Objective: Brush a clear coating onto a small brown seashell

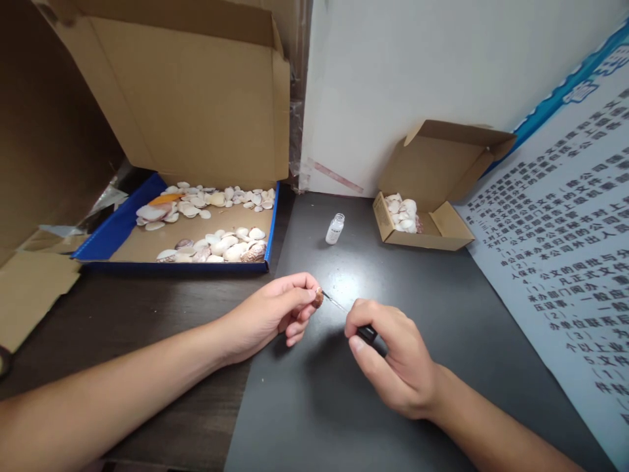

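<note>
Between the thumb and fingers of my left hand (289, 303) is a small brown shell (319, 299), partly hidden by the fingertips. My right hand (393, 354) is closed around the black cap (366, 334) of a brush applicator. Its thin clear stem (336, 303) points left, and the dark brush tip touches or nearly touches the shell. Behind my hands, a small uncapped glass bottle (335, 229) with a white label stands upright on the dark grey mat (314, 406).
At the left, an open blue-edged cardboard box (132, 252) holds many shells (223, 247) in two groups. A smaller open carton (417, 240) with white shells (403, 213) stands at the back right. A printed sheet (555, 262) lines the right side, and a white panel (393, 78) rises behind.
</note>
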A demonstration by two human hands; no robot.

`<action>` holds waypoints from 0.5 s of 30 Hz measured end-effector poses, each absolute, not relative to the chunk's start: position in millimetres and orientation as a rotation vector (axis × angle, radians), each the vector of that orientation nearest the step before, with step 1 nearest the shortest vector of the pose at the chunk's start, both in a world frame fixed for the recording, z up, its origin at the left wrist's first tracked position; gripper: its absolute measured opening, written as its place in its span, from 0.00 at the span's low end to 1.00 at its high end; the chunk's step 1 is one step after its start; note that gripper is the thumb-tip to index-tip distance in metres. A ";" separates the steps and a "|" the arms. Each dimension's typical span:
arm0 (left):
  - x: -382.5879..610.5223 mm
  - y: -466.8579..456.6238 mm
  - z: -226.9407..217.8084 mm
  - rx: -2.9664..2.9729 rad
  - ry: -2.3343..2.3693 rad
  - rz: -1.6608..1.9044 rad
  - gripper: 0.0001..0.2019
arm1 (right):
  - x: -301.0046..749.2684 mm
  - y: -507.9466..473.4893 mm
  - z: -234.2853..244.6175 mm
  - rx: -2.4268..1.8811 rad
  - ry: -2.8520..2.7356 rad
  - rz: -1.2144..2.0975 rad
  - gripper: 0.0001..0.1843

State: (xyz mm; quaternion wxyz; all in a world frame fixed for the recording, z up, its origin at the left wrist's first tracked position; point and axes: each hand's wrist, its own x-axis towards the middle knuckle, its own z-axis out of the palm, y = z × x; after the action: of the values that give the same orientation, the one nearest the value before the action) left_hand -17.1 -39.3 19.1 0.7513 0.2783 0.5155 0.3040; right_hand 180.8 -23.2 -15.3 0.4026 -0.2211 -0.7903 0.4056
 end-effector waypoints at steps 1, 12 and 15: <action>-16.9 -39.2 19.4 0.607 1.126 0.663 0.07 | 180.6 -23.5 -15.4 -0.563 -2.016 1.029 0.06; -19.7 -38.7 18.2 0.579 1.079 0.675 0.07 | 181.7 -25.1 -14.5 -0.617 -2.042 1.056 0.06; -20.2 -39.2 18.3 0.584 1.074 0.672 0.07 | 181.3 -25.0 -14.2 -0.693 -1.995 1.060 0.07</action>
State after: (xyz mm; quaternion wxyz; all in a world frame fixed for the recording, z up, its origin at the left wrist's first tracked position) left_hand -20.2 -39.2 18.3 0.7664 0.2690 0.4944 0.3096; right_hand 181.3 -25.0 -14.2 0.3797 -0.2712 -0.7811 0.4149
